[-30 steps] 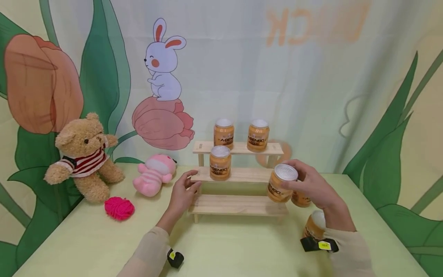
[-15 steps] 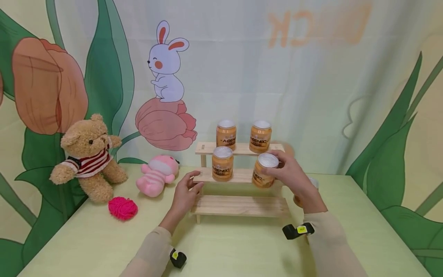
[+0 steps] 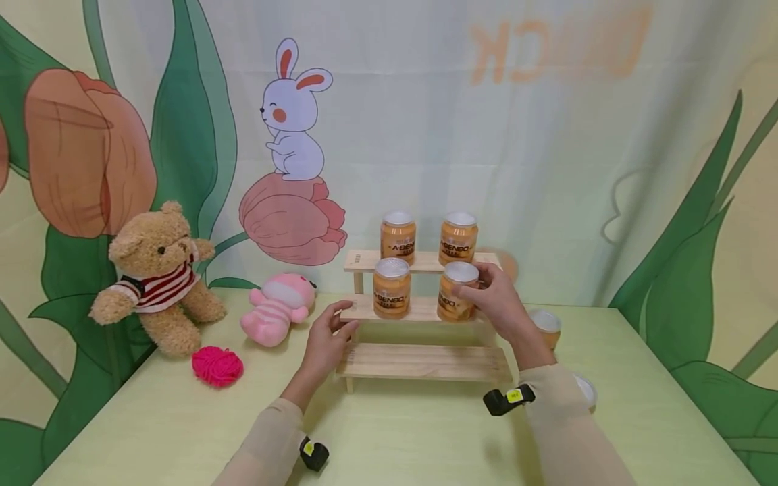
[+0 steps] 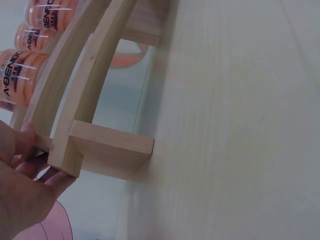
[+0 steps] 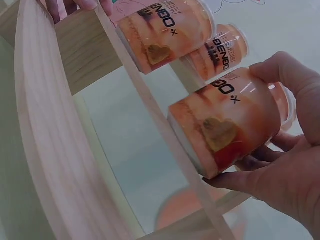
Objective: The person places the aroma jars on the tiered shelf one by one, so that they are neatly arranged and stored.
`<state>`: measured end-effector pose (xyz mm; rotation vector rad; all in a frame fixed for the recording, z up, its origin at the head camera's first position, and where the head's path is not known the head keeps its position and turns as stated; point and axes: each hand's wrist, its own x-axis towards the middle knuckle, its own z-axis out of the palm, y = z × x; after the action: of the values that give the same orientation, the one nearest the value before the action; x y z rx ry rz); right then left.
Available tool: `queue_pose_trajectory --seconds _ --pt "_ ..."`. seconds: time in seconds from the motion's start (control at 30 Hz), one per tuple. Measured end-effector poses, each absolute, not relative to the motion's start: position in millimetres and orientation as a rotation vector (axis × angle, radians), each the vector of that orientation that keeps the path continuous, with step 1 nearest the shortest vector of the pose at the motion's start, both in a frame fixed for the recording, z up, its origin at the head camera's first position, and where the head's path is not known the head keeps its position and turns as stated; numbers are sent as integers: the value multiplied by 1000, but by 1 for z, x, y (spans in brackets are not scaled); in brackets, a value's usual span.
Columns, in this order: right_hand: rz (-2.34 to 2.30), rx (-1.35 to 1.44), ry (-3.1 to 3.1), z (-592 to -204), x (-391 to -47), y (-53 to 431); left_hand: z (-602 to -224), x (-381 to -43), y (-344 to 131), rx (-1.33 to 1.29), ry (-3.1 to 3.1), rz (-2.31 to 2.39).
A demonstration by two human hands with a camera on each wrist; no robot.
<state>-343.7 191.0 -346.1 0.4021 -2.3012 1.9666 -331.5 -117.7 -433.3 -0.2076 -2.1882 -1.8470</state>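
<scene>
A three-tier wooden display stand [image 3: 425,363] stands on the table. My left hand [image 3: 325,341] grips its left end, fingers curled at the board ends in the left wrist view. At the right of the middle tier, my right hand [image 3: 501,300] holds an orange-labelled jar [image 3: 454,300] with a silvery top. The thumb and fingers go round its sides, and its base is at the board [image 5: 187,167] in the right wrist view. Left of it on that tier sits a matching jar [image 3: 392,289]. Two more jars, a left one [image 3: 398,237] and a right one [image 3: 458,237], occupy the top tier.
Right of the stand, another jar [image 3: 547,327] stands behind my forearm, and one more jar [image 3: 586,391] is mostly hidden by the sleeve. At the left are a teddy bear [image 3: 158,277], a pink plush toy [image 3: 276,310] and pink yarn [image 3: 217,366]. A printed curtain [image 3: 547,148] hangs behind.
My right hand has carried the jar leftward from beside the stand onto the right part of the middle tier, turning it from tilted to upright. The left hand stays at the stand's end.
</scene>
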Motion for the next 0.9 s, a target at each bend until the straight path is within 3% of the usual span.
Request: queue_pose_trajectory --seconds 0.73,0.9 --pt "1965 250 -2235 -351 -341 185 -414 -317 -114 -216 -2207 -1862" --pt "1953 220 -2238 -351 -341 185 -424 -325 -116 -194 -2204 -1858"
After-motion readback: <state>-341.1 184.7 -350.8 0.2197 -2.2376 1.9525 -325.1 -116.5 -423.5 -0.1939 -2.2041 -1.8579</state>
